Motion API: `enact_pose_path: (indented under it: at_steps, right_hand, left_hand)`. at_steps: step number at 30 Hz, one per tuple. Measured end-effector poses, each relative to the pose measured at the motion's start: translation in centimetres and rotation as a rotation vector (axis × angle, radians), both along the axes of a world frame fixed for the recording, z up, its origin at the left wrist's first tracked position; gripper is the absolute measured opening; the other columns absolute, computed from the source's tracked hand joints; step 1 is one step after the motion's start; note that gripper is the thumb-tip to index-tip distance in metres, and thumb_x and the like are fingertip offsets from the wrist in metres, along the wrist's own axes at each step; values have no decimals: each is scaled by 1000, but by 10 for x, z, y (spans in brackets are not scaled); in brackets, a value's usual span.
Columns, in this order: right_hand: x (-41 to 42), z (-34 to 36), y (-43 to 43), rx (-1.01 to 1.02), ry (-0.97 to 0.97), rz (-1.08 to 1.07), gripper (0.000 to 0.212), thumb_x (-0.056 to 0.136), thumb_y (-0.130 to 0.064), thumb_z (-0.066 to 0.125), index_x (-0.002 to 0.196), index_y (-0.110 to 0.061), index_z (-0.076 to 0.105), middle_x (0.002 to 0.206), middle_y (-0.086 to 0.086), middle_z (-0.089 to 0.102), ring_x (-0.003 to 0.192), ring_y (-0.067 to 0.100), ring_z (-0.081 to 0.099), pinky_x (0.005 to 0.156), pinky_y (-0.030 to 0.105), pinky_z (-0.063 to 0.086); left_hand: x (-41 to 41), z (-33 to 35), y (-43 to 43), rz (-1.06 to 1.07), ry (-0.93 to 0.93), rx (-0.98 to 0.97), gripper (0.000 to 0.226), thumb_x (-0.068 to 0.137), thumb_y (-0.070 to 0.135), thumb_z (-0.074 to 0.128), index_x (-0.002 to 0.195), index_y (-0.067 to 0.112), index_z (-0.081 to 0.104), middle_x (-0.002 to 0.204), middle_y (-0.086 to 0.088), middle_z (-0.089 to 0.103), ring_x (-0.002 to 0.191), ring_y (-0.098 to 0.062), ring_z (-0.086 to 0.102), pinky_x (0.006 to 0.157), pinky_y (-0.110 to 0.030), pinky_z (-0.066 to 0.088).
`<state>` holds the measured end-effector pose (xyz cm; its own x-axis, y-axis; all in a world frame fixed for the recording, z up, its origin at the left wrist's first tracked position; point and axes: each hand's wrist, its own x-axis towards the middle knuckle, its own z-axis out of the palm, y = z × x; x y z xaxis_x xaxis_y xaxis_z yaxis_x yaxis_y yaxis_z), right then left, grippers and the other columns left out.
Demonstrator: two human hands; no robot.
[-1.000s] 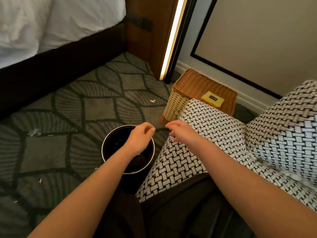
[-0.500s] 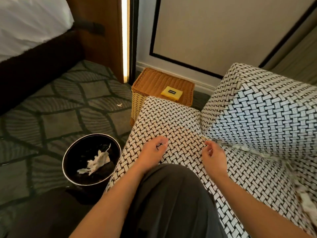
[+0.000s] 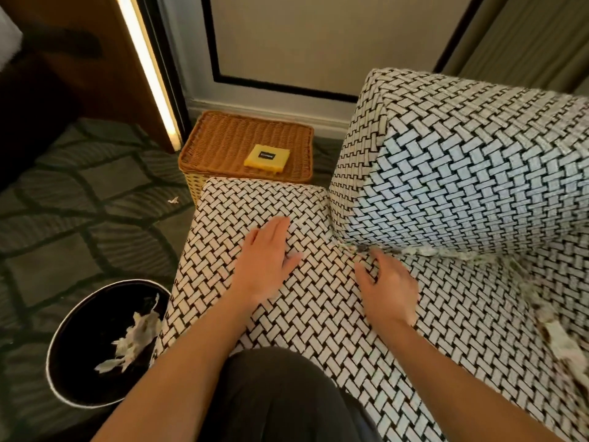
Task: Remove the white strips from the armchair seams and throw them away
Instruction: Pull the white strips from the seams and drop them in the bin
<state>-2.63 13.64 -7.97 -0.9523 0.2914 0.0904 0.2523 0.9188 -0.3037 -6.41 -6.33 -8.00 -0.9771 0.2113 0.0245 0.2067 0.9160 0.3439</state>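
The armchair (image 3: 318,320) is covered in a black-and-white woven pattern. White strips (image 3: 446,252) stick out of the seam between its seat and its armrest, and more white strips (image 3: 554,336) lie along the seam at the right. My left hand (image 3: 264,266) rests flat on the seat with its fingers straight. My right hand (image 3: 387,282) lies on the seat with its fingertips at the left end of the seam strips; I cannot tell whether they pinch one. A black bin (image 3: 95,349) on the floor at lower left holds white strips (image 3: 134,336).
A wicker box (image 3: 223,145) with a yellow item (image 3: 267,157) on its lid stands behind the seat by the wall. A small white scrap (image 3: 173,200) lies on the patterned carpet. My dark-trousered knee (image 3: 287,393) presses against the seat's front.
Both hands left the bin and went to the seat. My left hand now lies flat further up the seat. My right hand has reached the seam. The view has turned right.
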Motion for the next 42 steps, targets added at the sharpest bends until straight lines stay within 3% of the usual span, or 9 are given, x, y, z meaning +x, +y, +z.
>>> enact_pose_path:
  at_steps: [7,13,20,25,32,37,42]
  right_hand:
    - [-22,1,-8,77,-27,-41,48,88,-51,47,122,-18,56,114,0,63,100,14,56,85,30,35]
    - [-31,-1,-13,139,-88,-15,47,89,-49,38,116,-18,60,111,3,62,101,19,54,87,34,35]
    - [-35,0,-12,118,-118,14,49,90,-51,35,116,-18,60,114,2,60,106,19,50,91,35,31]
    - [-35,-1,-13,89,-77,4,46,89,-50,39,111,-17,63,109,1,63,101,19,52,89,35,31]
    - [-37,-5,-16,104,-22,-13,40,87,-47,45,100,-15,67,99,2,66,94,21,57,85,36,35]
    - [-36,-4,-14,96,-46,4,41,90,-47,42,109,-18,64,108,0,64,102,19,54,90,36,31]
    - [-36,-6,-14,97,-42,3,41,90,-46,41,108,-17,64,106,0,64,99,18,54,89,36,32]
  left_hand:
    - [-51,-5,25,30,-65,-130,76,92,58,23,150,16,-3,159,-1,-3,145,-15,-4,118,-42,0]
    - [-82,-5,48,-30,-19,-186,57,98,43,18,150,22,6,159,0,5,146,-18,-1,117,-46,5]
    - [-109,-3,68,-106,-37,-167,52,97,39,28,147,23,22,156,5,17,145,-16,7,116,-45,3]
    - [-128,8,68,-147,-205,-192,61,91,40,43,147,26,24,157,5,15,145,-19,7,115,-49,3]
    - [-144,21,77,-184,-335,-324,61,90,40,47,146,21,30,154,1,19,142,-25,13,113,-53,9]
    - [-141,23,81,-207,-373,-362,60,94,32,42,148,17,22,157,0,9,144,-26,3,114,-54,4]
    - [-128,17,76,-256,-351,-333,54,95,29,38,146,17,29,159,-1,1,145,-22,-7,114,-51,-5]
